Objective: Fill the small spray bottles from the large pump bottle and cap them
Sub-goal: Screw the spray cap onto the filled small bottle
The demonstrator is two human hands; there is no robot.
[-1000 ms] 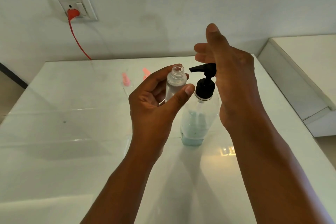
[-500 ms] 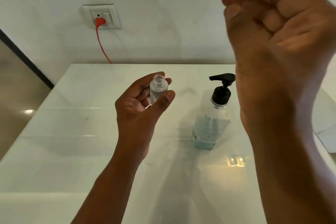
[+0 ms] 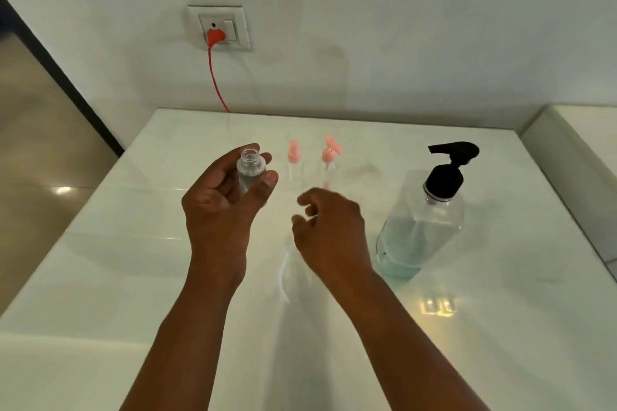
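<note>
Over the white counter (image 3: pixel 500 327), head view: the left hand (image 3: pixel 217 210) holds an uncapped small spray bottle (image 3: pixel 250 170) upright, thumb and fingers wrapped round its clear body. Right hand (image 3: pixel 329 227) hovers beside it, fingers loosely curled, grip holding nothing. Beneath it on the counter lies a thin white tube (image 3: pixel 283 272). Further back stand two small bottles with pink spray caps (image 3: pixel 293 152) (image 3: pixel 329 152). Well to the right stands the large pump bottle (image 3: pixel 422 227), black pump on, pale liquid low inside.

left hand (image 3: pixel 220 207) grips uncapped small bottle (image 3: pixel 250 173) (upright); right hand (image 3: pixel 329 230) hovers.
</note>
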